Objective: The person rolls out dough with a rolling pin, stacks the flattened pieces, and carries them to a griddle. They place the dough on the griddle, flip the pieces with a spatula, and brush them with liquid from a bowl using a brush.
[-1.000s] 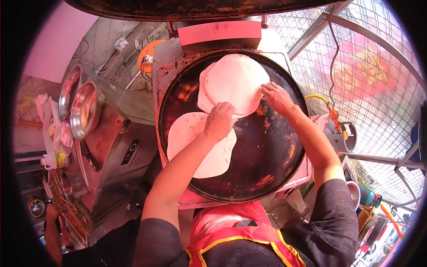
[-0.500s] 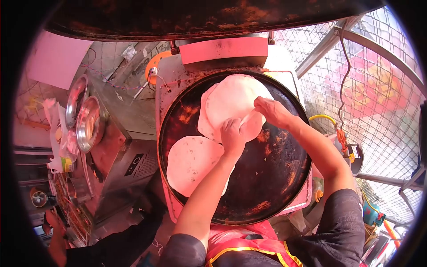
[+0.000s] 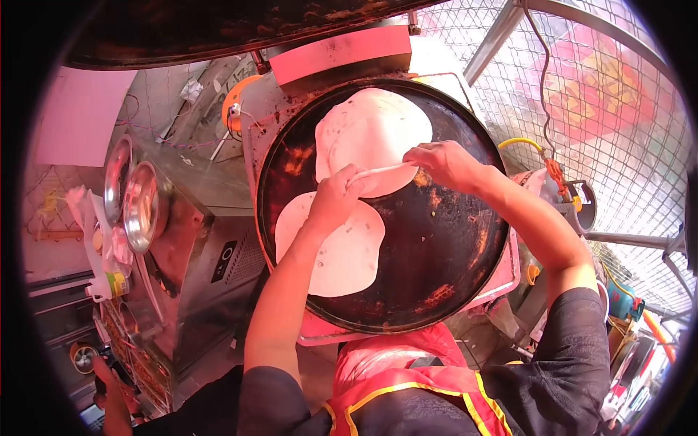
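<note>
On the round dark griddle (image 3: pixel 436 261) lie thin round flatbreads. Two overlap at the back, and the upper flatbread (image 3: pixel 378 127) has its near edge lifted in a fold between my hands. My left hand (image 3: pixel 336 192) pinches the left end of that edge, fingers closed. At the right end, my right hand (image 3: pixel 443 163) grips the same edge with closed fingers. A separate flatbread (image 3: pixel 345 254) lies flat at the griddle's left front, partly covered by my left hand and forearm.
A raised dark lid (image 3: pixel 218 33) hangs over the back. Metal bowls (image 3: pixel 143 207) stand left on a steel cabinet (image 3: pixel 211 269). Wire mesh (image 3: pixel 523 109) and a yellow hose (image 3: pixel 520 142) are on the right. Another person's arm (image 3: pixel 113 396) shows at lower left.
Both hands have closed on the upper flatbread's near edge and lifted it into a fold. The flatbread has shifted slightly left on the one beneath. The camera view has also tilted and shifted.
</note>
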The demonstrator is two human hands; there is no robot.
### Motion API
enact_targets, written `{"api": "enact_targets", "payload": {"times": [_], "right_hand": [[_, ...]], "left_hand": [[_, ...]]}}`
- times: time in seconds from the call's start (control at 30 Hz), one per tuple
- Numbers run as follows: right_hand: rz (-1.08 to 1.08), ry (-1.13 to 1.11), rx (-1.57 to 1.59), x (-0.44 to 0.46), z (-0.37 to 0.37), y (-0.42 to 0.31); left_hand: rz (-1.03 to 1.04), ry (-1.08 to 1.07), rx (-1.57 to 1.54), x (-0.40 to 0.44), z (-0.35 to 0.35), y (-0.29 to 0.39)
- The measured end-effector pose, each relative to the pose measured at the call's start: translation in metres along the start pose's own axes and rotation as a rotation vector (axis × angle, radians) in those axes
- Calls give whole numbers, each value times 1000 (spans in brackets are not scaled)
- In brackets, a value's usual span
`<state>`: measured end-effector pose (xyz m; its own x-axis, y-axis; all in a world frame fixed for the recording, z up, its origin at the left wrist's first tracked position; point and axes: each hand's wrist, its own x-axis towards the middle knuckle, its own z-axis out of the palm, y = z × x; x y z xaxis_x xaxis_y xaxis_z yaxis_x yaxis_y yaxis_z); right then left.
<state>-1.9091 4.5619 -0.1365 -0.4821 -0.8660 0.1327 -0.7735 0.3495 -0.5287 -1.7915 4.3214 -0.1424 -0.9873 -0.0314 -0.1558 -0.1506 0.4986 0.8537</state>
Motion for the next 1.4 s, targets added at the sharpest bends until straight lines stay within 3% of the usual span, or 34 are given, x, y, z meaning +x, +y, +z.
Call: {"api": "enact_targets", "payload": {"times": [0.07, 0.13, 0.17, 0.23, 0.37, 0.43, 0.5, 0.6, 0.73, 0.87, 1.03, 1.2, 1.3, 1.4], "right_hand": [[91, -18, 128, -21, 4, -40], [170, 5, 249, -39, 9, -77], [454, -122, 524, -45, 2, -103], [423, 35, 606, -70, 12, -127], [607, 219, 977, -127, 20, -145], [730, 321, 1087, -155, 23, -136], [975, 304, 1009, -187, 38, -105], [819, 252, 26, -203, 39, -92], [672, 378, 51, -167, 32, -60], [731, 453, 511, -60, 47, -5], [889, 641, 569, 46, 86, 59], [1046, 564, 229, 75, 87, 61], [1094, 285, 229, 82, 78, 81], [936, 418, 61, 87, 81, 74]], "left_hand": [[70, -133, -4, -14, -31, 5], [3, -366, -5, -18, -57, 11], [-33, -477, -3, -18, -63, 19], [73, -583, 96, -16, -66, 44], [262, -779, 220, 1, -32, 90], [452, -757, 357, 15, 12, 102], [427, -638, 437, 22, 71, 95], [511, -209, 387, 18, 108, 67], [277, 30, 392, 14, 62, 24], [187, 175, 495, 5, 39, -29], [147, 237, 351, -2, 36, -45], [159, 302, 198, -16, 33, -49], [159, 313, 116, -17, 29, -52], [143, 335, 17, -15, 25, -58]]}}
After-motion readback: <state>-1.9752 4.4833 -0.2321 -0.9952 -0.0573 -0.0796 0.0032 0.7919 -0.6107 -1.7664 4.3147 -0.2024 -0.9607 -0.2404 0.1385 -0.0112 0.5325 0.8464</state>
